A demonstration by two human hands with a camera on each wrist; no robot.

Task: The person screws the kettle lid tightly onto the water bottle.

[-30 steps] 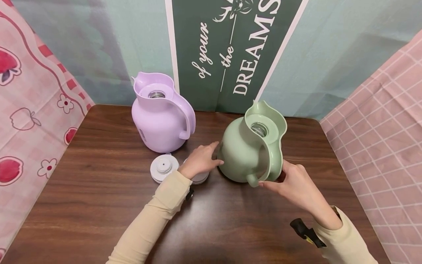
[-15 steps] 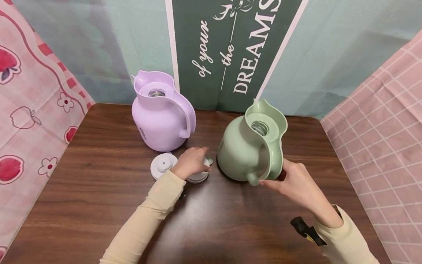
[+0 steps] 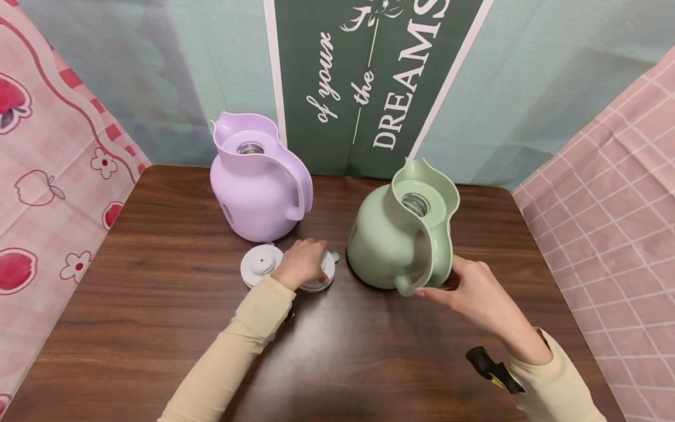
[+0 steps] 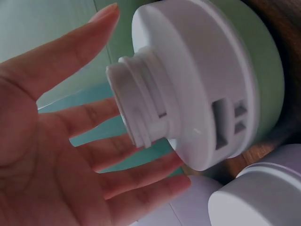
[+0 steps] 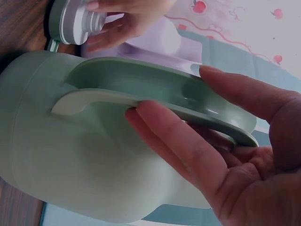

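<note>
Green-edged lid (image 4: pixel 202 89) lies upside down on the brown wooden counter (image 3: pixel 369 363), its white threaded plug pointing up, most likely because that turn gives a hand something narrow to take it by. The person's left hand (image 3: pixel 302 262) is over it, palm toward the plug. Its fingers (image 4: pixel 141 195) are spread and nearly straight, the thumb well apart on the other side, so the plug stands between them without being squeezed; whether any fingertip touches the rim cannot be told.

Just beside this lid, on the left, a lilac-edged lid (image 3: pixel 261 266) also rests plug up. Each lid's edge matches one jug, which suggests they belong in pairs.

At about the same depth, the right hand (image 3: pixel 482 293) loosely holds the handle (image 5: pixel 94 96) of the green jug (image 3: pixel 379 246), fingers at one edge and thumb toward the other. So light a hold looks meant to steady the jug rather than lift it. The jug leans a little to the right in the head view; whether its base sits fully flat cannot be told. Its mouth is uncovered.

Slightly farther back, the purple jug (image 3: pixel 253 193) stands upright and untouched, uncovered too, its handle turned toward the person's right.

Behind both, a dark green banner (image 3: pixel 337 152) with white lettering hangs against pale blue cloth (image 3: pixel 532 88).
</note>
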